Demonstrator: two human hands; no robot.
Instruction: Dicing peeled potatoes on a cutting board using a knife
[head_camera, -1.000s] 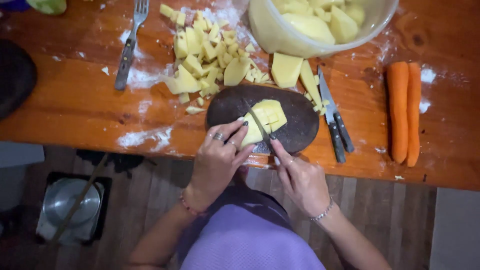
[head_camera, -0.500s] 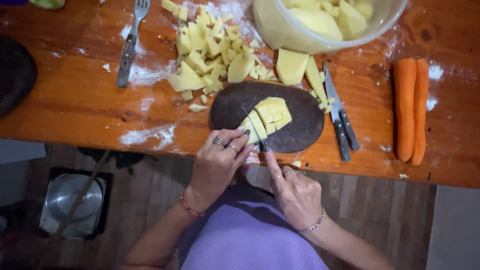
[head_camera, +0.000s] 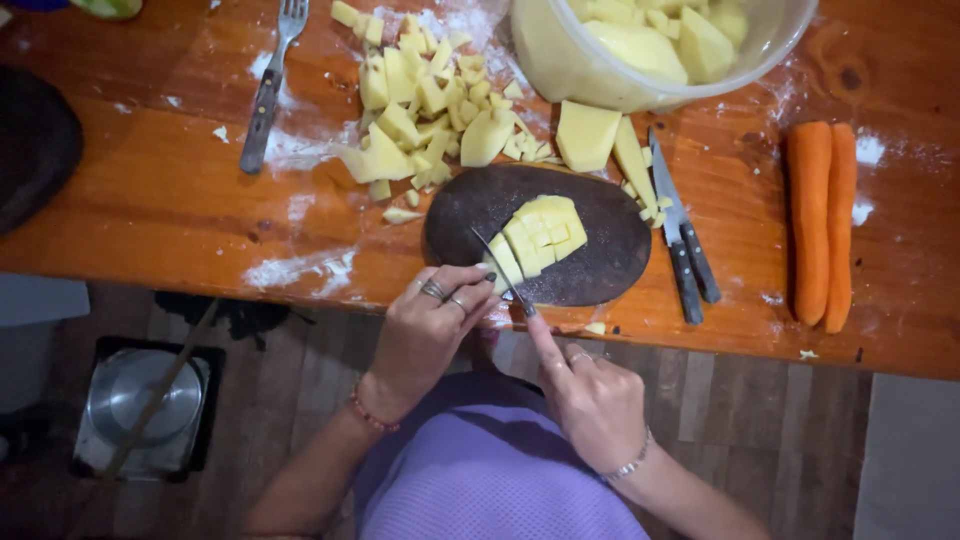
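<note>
A broad wooden table (head_camera: 180, 210), orange-brown with a glossy grain and smears of white powder, fills the upper part of the view. At its far edge stands a large translucent plastic bowl (head_camera: 600, 75), round and cloudy, holding pale yellow potato chunks. To the right lie two smooth orange carrots (head_camera: 825, 220), side by side and touching. A loose heap of diced potato (head_camera: 420, 110) spreads across the middle of the table, blocky and matte, with two bigger wedges just beside the bowl.

Near the front edge sits an oval cutting board (head_camera: 590, 255) of dark, worn wood. On it rests a halved potato (head_camera: 537, 235), scored into a grid of small cubes (the cuts show as fine dark lines). The left hand (head_camera: 425, 330), rings on two fingers, curls its fingertips against the near end of the potato, steadying it. The right hand (head_camera: 590, 400) is clenched round the handle of a slim paring knife (head_camera: 497, 262), forefinger stretched along it, the thin blade laid across the potato's near end.

Right of the board lie two dark-handled table knives (head_camera: 685, 245), close together. A metal fork (head_camera: 268, 95) with a dark handle lies at the far left.
</note>
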